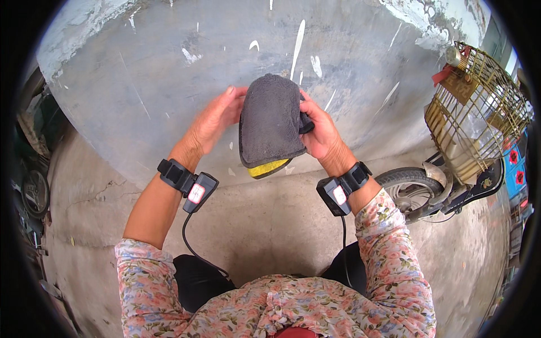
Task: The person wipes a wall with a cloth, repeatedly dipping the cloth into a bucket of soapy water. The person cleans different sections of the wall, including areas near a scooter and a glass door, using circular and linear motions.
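A folded microfibre cloth (272, 118), dark grey with a yellow layer along its lower edge, is held up in front of the grey wall. My right hand (323, 131) grips its right side, thumb in front, by a bunched dark fold. On the other side my left hand (213, 120) has its fingertips hidden behind the cloth's left edge. Its thumb points up and lies apart from the grey face, so I cannot tell whether this hand grips the cloth. Each wrist carries a black strapped device with a cable.
A worn grey wall (169, 84) with white paint marks rises ahead from a concrete floor (270, 219). To the right stands a two-wheeler's front wheel (408, 188) under a wire basket (477, 110) with things inside. Another wheel (36, 192) shows at the far left.
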Tool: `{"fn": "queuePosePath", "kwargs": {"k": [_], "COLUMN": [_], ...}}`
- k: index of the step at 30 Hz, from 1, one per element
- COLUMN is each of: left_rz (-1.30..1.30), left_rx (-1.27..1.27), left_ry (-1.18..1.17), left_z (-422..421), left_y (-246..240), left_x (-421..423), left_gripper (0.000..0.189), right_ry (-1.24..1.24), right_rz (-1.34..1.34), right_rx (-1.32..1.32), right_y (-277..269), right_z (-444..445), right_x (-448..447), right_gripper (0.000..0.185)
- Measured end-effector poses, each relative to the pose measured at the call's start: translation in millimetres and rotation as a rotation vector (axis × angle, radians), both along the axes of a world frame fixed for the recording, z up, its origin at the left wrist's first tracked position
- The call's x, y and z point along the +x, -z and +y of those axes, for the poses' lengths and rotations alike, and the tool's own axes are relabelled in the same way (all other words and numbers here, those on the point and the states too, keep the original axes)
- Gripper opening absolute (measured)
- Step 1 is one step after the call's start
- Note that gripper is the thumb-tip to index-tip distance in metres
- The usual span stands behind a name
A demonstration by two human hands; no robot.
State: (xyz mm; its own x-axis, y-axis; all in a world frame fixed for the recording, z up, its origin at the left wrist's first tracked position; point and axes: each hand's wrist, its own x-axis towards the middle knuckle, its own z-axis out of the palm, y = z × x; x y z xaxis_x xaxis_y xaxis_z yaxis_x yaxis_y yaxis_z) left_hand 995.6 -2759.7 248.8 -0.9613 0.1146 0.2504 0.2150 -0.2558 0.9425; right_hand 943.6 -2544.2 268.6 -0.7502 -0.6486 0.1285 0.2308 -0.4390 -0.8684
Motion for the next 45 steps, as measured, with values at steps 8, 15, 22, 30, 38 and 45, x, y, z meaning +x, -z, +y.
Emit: {"fn": "queuePosePath", "kwargs": {"k": [8, 15, 22, 30, 38, 45], "left_rz": [-0.134, -0.138, -0.227, -0.021, -0.153, -0.206], "left_rx": [-0.085, 0.335, 0.596, 0.538, 0.411, 0.077], "left_ry": [-0.431, 0.039, -0.237, 0.115, 0.138, 0.151], "left_z": [-2.4, 31.1, 43.9, 40.8, 42.6, 30.5], "left_y": [8.4, 0.7, -9.3, -55.7, -2.5, 24.7], "left_x": [-9.4, 10.7, 6.1, 20.6, 6.2, 0.3], "left_gripper": [0.06, 0.056, 0.034, 0.04, 0.047, 0.069], "right_ry": [0.095, 0.249, 0.298, -0.074, 0.237, 0.182], "right_rz": [-0.071, 0.267, 0.764, 0.406, 0.411, 0.325], "right_rx": [-0.043, 0.126, 0.318, 0.089, 0.228, 0.362], "right_y": [-2.8, -9.9, -11.7, -23.6, -12.7, -13.8], "right_z": [-0.5, -16.6, -15.1, 15.2, 35.9, 37.8], "right_x": [-2.8, 2.8, 3.3, -6.9, -3.5, -3.8], "right_gripper": [0.041, 0.038, 0.059, 0.05, 0.037, 0.029]}}
